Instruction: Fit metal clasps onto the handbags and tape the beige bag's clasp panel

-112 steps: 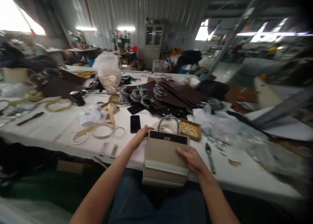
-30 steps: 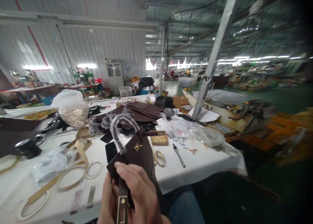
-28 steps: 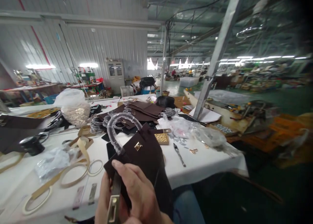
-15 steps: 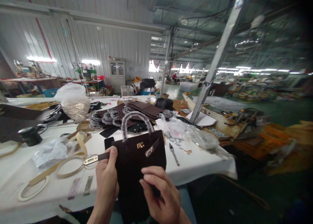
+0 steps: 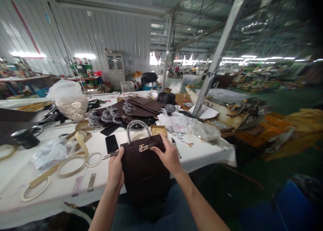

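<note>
A dark brown handbag (image 5: 146, 172) stands upright before me, its loop handle (image 5: 138, 123) wrapped in clear plastic. My left hand (image 5: 116, 168) is closed on its left upper side, the thumb in front. A strap with a metal end (image 5: 111, 155) sticks out leftward past that thumb. At the bag's upper right, my right hand (image 5: 170, 155) grips the edge, with its thumb beside the other strap (image 5: 155, 145). That strap lies across the front, and its metal end is at the gold clasp (image 5: 142, 147). The fingertips behind the bag are hidden.
Behind the bag sit a box of small gold parts (image 5: 158, 130) and a pile of brown bag pieces (image 5: 133, 110). A black phone (image 5: 111, 144), tape rolls (image 5: 94, 159) and a black mug (image 5: 25, 138) lie leftward. Pliers-like tool (image 5: 176, 147) and plastic bags (image 5: 202, 131) are rightward.
My right hand has gone from free in front of the bag to gripping its upper right side. The right strap has swung across to the clasp. The bag sits lower and tilts back more.
</note>
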Demonstrator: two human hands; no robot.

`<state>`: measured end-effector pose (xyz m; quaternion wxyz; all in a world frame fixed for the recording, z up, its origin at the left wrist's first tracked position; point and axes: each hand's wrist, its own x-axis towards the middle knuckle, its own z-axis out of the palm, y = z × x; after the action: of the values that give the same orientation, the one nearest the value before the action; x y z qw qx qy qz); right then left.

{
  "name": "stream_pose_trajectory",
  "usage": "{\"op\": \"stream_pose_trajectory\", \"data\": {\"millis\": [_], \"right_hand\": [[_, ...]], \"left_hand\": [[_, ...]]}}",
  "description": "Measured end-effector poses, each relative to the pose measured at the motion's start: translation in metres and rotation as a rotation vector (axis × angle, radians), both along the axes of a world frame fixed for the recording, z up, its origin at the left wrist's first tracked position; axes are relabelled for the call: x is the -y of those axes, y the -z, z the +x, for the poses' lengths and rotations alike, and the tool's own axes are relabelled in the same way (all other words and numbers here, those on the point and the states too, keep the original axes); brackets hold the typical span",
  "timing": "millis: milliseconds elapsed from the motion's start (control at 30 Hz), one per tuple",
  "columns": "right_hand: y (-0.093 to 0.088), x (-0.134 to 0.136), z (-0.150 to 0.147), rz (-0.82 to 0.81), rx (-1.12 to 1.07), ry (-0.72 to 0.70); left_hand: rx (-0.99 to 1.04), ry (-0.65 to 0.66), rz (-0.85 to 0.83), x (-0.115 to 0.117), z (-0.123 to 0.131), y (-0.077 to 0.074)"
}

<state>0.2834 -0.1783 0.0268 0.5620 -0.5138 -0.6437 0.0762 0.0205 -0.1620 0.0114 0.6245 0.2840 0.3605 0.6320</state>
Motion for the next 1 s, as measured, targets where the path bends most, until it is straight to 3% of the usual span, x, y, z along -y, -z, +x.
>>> {"op": "stream_pose_trajectory", "data": {"millis": [167,367,667,833,1000], "right_hand": [[0.025,-0.020,0.002,-0.078,-0.147,0.029],[0.035,-0.057,0.010,-0.182,-0.302,-0.019],[0.071,-0.098,0.015,-0.295,-0.400,-0.058],[0.087,-0.104,0.018,-0.353,-0.403,-0.049],[0.087,-0.099,0.014,-0.353,-0.264,-0.027]], "left_hand": [[-0.061,0.062,-0.015,-0.008,-0.001,0.020],[-0.165,0.183,0.055,-0.027,-0.010,0.029],[-0.013,-0.005,-0.169,-0.048,0.003,0.076],[-0.147,-0.077,-0.207,-0.051,0.001,0.102],[-0.364,-0.101,-0.169,-0.051,0.001,0.109]]}}
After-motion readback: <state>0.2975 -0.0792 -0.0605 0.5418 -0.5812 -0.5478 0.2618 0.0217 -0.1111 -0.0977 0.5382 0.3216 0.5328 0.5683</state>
